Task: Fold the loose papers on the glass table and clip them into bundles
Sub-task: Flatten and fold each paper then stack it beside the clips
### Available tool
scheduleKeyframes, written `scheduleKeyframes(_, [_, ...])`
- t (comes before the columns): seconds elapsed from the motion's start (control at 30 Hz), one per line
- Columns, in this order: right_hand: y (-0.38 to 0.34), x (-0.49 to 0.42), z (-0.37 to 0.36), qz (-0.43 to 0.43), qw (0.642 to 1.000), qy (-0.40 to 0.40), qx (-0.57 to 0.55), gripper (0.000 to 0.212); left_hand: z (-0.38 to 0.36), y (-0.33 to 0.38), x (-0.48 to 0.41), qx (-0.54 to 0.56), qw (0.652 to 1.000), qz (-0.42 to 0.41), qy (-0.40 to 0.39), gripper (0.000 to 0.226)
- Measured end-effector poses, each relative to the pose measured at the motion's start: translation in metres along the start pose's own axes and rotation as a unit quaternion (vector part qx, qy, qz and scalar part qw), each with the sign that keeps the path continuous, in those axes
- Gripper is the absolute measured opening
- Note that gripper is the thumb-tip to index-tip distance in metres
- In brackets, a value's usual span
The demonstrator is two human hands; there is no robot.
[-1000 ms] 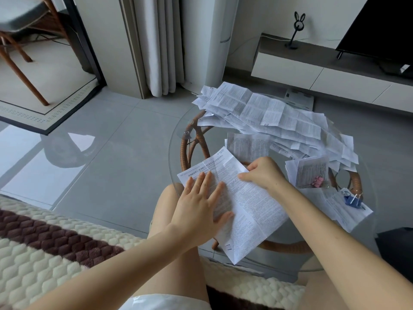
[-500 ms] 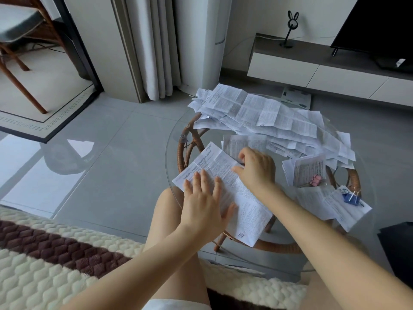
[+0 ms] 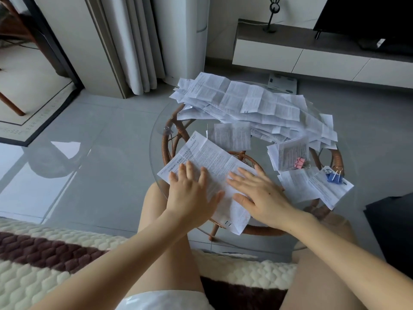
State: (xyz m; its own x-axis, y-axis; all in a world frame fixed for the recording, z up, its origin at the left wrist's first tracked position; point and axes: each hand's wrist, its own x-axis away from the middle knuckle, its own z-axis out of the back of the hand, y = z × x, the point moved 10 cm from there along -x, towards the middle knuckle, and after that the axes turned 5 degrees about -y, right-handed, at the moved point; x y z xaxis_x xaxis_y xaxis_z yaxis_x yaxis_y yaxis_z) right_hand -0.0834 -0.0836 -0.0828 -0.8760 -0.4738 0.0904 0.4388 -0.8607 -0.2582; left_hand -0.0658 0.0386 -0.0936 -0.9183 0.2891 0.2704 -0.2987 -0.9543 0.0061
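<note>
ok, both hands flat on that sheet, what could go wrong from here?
1. The sheet under the left hand and right hand lies on the smooth glass table with its near corner at the rim; pressing could slide it and skew the fold.
2. The loose pile hangs past the far rim; a nudge could send papers over the edge.

Pale curtains [image 3: 138, 45] are hanging at the back. A dark television [image 3: 368, 14] is sitting on the low cabinet [image 3: 279, 52] (a rabbit-eared ornament [image 3: 269, 30] is standing there too).
</note>
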Motion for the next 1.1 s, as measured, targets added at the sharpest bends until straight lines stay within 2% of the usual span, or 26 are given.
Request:
scheduleKeyframes(0.13, [0.014, 0.003, -0.014, -0.005, 0.997, -0.067, 0.028, 0.083, -0.005, 0.002, 0.0, -0.01, 1.0, -0.002, -0.026, 0.091])
scheduleKeyframes(0.3, [0.02, 0.01, -0.024, 0.019, 0.995, -0.081, 0.048, 0.07, -0.003, -0.004, 0.001, -0.006, 1.0, -0.025, -0.002, 0.101])
scheduleKeyframes(0.5, [0.022, 0.012, -0.026, 0.034, 0.995, -0.07, 0.064, 0.067, 0.0, -0.007, 0.006, -0.01, 0.999, -0.032, 0.01, 0.1])
scheduleKeyframes(0.63, [0.021, 0.011, -0.026, 0.034, 0.996, -0.065, 0.057, 0.069, -0.006, -0.01, 0.006, -0.011, 1.0, -0.025, 0.006, 0.108])
scheduleKeyframes(0.83, [0.02, 0.01, -0.027, 0.03, 0.994, -0.082, 0.071, 0.075, -0.012, -0.012, 0.01, -0.007, 1.0, -0.022, 0.001, 0.1])
scheduleKeyframes(0.97, [0.02, 0.01, -0.025, 0.035, 0.996, -0.063, 0.059, 0.074, -0.012, -0.011, 0.01, 0.003, 1.0, -0.019, 0.001, 0.099])
scheduleKeyframes(1.1, [0.019, 0.011, -0.025, 0.033, 0.995, -0.071, 0.064, 0.078, -0.005, -0.013, 0.008, 0.033, 0.997, -0.054, 0.044, 0.089])
